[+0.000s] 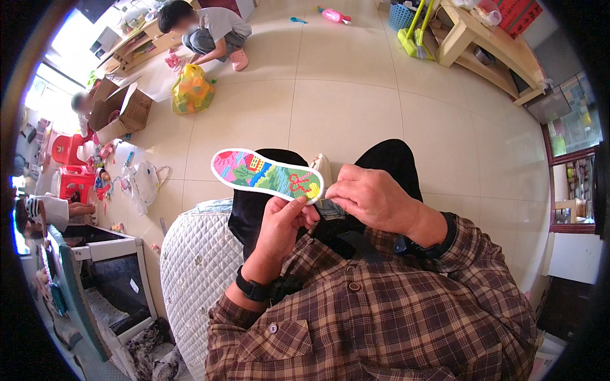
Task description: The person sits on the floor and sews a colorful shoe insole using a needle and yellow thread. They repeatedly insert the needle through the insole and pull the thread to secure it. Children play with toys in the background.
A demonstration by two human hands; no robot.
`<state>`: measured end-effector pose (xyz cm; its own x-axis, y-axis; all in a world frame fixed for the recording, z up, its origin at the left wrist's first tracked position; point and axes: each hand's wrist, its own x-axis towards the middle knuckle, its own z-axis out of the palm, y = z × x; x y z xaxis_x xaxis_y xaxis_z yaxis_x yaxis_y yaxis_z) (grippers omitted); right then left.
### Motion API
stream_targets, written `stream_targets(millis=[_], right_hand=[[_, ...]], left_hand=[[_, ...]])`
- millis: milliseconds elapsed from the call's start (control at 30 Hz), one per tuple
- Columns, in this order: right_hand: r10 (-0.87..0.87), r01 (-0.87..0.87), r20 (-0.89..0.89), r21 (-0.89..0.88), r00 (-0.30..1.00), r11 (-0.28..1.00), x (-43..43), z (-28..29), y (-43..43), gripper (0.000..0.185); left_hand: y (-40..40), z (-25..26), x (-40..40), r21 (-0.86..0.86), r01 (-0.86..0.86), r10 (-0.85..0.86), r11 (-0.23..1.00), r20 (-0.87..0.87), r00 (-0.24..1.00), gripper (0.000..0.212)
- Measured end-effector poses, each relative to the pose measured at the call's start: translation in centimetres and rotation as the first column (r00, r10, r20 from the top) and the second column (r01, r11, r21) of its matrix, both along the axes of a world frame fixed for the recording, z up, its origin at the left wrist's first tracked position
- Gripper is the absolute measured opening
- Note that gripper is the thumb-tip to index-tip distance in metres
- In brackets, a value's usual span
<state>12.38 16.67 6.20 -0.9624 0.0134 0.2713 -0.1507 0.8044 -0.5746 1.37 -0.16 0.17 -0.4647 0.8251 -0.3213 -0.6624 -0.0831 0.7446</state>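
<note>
An embroidered shoe insole point(267, 174) with a white border lies across the air above my lap. Its stitching shows a red house, green and blue areas, and a red outline near a yellow patch. My left hand point(282, 221) grips the lower edge at its right end, thumb on top and fingers beneath. Beside that same end, my right hand point(369, 197) has its fingertips pinched together. A short yellow thread point(322, 202) runs between the insole's edge and those fingertips. Whether a needle is also in the pinch is too small to tell.
A white quilted cover point(200, 252) is at my left. Beyond it are a white plastic bag point(143, 183), red stools point(76, 181), scattered toys and a cardboard box point(126, 109). A person point(209, 31) squats by a yellow bag point(192, 90). A wooden table point(457, 38) stands far right.
</note>
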Motion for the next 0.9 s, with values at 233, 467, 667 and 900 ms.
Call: stream_targets(millis=[233, 467, 667, 900], right_hand=[[0.015, 0.0, 0.063, -0.23, 0.998, 0.973, -0.1, -0.9, 0.0, 0.012], [0.087, 0.251, 0.363, -0.779, 0.928, 0.574, -0.3, -2.6, 0.4, 0.009], [0.02, 0.268, 0.347, -0.761, 0.938, 0.591, -0.4, -2.3, 0.4, 0.009], [-0.049, 0.214, 0.279, -0.599, 0.959, 0.772, -0.1, -2.2, 0.6, 0.007]], left_hand=[[0.0, -0.1, 0.0, 0.003, 0.037, -0.037, 0.999, 0.015, 0.999, 0.017], [0.1, -0.2, 0.2, -0.073, 0.071, -0.077, 0.995, -0.092, 0.993, 0.018], [0.1, -0.1, 0.2, -0.07, 0.058, -0.064, 0.996, -0.083, 0.995, 0.017], [0.1, -0.1, 0.1, -0.087, 0.051, -0.057, 0.995, -0.07, 0.996, 0.019]])
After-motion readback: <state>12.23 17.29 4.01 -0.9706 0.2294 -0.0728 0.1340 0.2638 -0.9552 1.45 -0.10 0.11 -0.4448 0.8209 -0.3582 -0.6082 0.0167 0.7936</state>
